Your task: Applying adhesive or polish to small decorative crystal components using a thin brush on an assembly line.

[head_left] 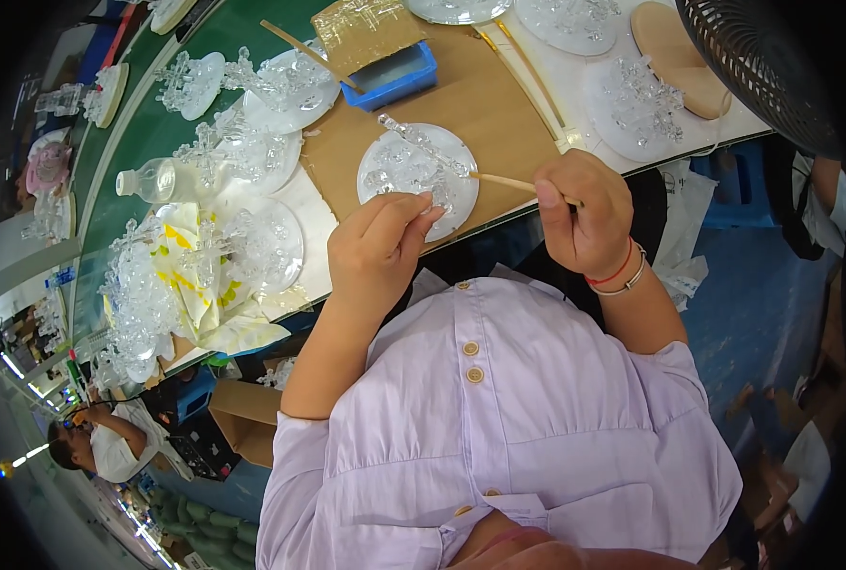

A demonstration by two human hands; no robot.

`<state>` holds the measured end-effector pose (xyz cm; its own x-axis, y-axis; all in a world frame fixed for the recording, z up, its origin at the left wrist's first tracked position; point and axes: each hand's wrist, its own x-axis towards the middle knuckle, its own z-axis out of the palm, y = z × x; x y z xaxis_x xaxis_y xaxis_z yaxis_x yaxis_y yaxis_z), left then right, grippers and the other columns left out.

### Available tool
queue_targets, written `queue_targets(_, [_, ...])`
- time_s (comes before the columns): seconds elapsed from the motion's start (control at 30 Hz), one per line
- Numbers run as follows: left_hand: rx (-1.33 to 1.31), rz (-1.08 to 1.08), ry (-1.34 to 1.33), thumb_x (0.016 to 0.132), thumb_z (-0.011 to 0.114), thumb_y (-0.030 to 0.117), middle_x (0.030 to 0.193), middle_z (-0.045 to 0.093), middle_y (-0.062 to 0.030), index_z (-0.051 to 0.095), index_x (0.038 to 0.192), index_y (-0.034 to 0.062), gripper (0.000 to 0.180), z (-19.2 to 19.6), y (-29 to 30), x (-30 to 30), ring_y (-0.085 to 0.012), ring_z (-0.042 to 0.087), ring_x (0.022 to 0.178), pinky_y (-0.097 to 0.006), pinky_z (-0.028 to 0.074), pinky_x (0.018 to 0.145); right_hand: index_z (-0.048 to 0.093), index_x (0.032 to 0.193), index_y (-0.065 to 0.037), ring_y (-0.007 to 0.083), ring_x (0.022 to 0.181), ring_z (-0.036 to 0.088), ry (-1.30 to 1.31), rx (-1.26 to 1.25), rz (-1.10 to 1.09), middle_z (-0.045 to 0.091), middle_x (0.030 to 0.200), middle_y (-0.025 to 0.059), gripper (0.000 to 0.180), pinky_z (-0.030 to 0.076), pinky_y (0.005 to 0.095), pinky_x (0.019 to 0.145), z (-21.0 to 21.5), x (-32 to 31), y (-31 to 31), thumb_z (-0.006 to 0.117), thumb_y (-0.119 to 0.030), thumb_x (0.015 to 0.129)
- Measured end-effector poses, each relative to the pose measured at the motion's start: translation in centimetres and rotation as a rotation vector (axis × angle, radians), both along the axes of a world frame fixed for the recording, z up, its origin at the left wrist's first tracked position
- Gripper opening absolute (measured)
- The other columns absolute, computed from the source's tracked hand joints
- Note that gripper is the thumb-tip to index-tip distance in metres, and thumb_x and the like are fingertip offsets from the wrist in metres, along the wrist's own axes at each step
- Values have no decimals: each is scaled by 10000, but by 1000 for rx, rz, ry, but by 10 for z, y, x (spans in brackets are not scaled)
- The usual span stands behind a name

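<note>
On a brown cardboard sheet (pixel 518 114) lies a round white plate (pixel 453 142) with several clear plastic pieces (pixel 421 144) on it. My right hand (pixel 589 211) is closed round a thin wooden stick (pixel 507 181), right of the plate. The stick points left, and its tip meets the end of a long clear piece over the plate. At the plate's near left edge, my left hand (pixel 377 245) has thumb and fingers pinched together. Whatever sits between those fingertips is too small or hidden to make out.
Behind the plate stands a blue tray (pixel 409 90) with a cardboard flap (pixel 366 38) and a stick (pixel 295 49) leaning on it. A bottle (pixel 152 180), a patterned plastic bag (pixel 185 252) and clear parts lie left. A black fan (pixel 765 66) is at upper right.
</note>
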<state>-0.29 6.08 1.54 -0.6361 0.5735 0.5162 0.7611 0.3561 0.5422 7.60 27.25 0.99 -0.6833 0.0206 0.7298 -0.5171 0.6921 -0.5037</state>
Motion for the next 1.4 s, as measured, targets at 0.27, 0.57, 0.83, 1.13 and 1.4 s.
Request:
queue_targets(0.27, [7,5,0,728,760,40,755,668,-81,661,825,39,138,-1,-1,0,-217,644,632,-287,502,533,493,909,-14,254,540,545,-20,-29,88,582,714,109,98,438,324,502,-1,13,-9,556,30,848])
queue_targets(0.57, [3,3,-17,733,758,45,759,668,-78,661,819,40,130,1,1,0,-217,642,628,-285,502,532,495,852,-24,248,527,531,-38,-81,149,570,692,100,68,427,330,495,-1,11,-21,549,16,851])
queue_targets(0.83, [-7,4,-20,734,757,45,765,667,-72,661,828,45,134,1,-1,1,-212,641,633,-283,500,536,497,855,-1,258,525,520,-40,-52,-14,569,687,119,70,424,318,498,0,5,-5,563,22,864])
queue_targets(1.13, [59,-2,-199,738,754,41,821,665,-89,668,910,43,192,9,-15,-10,-221,650,713,-285,502,620,487,921,9,247,548,533,41,-12,-10,586,719,123,98,436,310,517,-8,-8,2,554,46,860])
queue_targets(1.4, [-80,59,-83,798,699,74,1105,616,-106,644,1080,81,287,11,-20,-41,-282,579,1023,-341,459,868,488,878,-18,232,511,507,19,-31,85,585,695,118,44,414,308,482,3,23,-15,530,-7,871])
